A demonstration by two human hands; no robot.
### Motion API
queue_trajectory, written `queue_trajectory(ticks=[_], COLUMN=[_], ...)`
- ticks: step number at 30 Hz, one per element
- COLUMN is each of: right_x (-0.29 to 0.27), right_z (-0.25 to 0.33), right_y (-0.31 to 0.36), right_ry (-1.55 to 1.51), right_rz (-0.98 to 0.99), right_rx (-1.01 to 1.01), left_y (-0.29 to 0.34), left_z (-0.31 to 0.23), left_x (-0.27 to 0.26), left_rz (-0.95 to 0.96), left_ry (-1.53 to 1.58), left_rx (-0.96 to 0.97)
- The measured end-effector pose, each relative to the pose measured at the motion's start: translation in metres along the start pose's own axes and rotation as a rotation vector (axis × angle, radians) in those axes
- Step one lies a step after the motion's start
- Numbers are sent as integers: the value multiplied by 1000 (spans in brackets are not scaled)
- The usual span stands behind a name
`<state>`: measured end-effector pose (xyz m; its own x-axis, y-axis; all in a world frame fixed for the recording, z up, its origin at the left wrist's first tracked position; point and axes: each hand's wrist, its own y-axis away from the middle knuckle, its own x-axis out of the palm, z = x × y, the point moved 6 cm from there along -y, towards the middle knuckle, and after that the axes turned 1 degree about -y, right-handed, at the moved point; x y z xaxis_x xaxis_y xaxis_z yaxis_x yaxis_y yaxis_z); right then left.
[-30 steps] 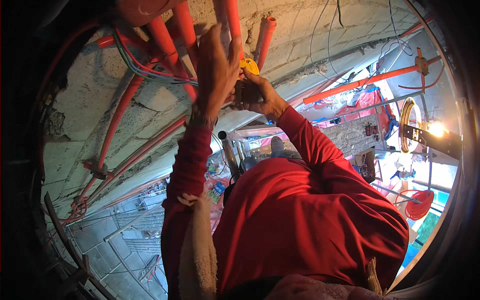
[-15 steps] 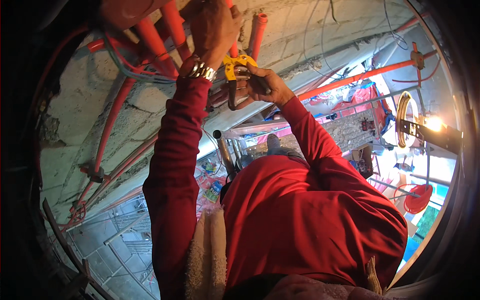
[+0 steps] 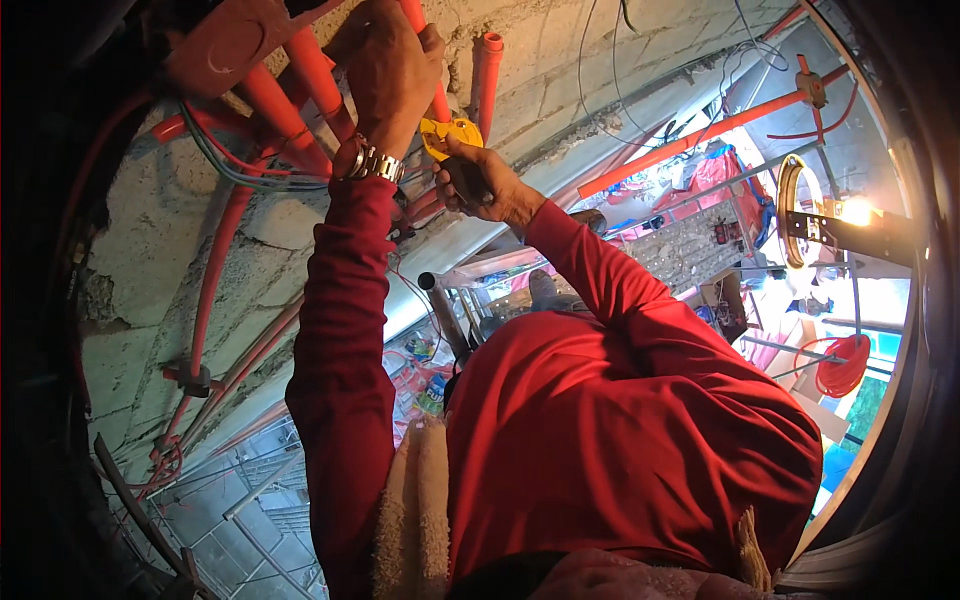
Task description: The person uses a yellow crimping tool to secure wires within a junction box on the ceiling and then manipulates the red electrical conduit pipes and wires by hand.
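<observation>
My left hand (image 3: 392,82), below a metal-band wristwatch (image 3: 375,163), is raised at the upper left, closed around a thin orange pipe (image 3: 440,98). Part of that grip is hidden behind the back of the hand. In my right hand (image 3: 490,188) is a pipe cutter with a yellow head (image 3: 452,136) and dark handles, which my fingers wrap tightly. The cutter's head sits at the lower end of the thin pipe; whether its jaw encloses the pipe I cannot tell. Just right stands another orange pipe (image 3: 488,85) with a socketed upper end.
Thick orange pipes (image 3: 275,115) and an orange box (image 3: 228,45) crowd the upper left against a block wall (image 3: 150,260). A long orange pipe (image 3: 690,145) crosses at right. A lit work lamp (image 3: 855,212), an orange coil (image 3: 843,367) and a metal scaffold tube (image 3: 443,310) surround me.
The cutter's handles, spread apart before, are now squeezed together inside my right hand. Both hands appear slightly farther left in the picture, along with the pipes, as the view has shifted.
</observation>
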<state>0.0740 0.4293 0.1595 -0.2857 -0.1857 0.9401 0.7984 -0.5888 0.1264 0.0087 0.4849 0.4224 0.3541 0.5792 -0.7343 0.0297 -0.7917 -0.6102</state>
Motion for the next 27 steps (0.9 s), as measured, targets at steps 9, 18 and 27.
queue_trajectory(ticks=[9, 18, 27], right_x=[43, 18, 7], right_z=[-2, -9, -4], right_y=[30, 8, 6], right_ry=[-160, -110, -233], right_rz=[161, 93, 283], right_rx=[-8, -24, 76], left_y=[8, 6, 1], left_z=[5, 1, -4], left_x=[-1, 3, -3], left_rz=[-62, -11, 3], left_ry=[110, 115, 133], left_rx=[156, 190, 57])
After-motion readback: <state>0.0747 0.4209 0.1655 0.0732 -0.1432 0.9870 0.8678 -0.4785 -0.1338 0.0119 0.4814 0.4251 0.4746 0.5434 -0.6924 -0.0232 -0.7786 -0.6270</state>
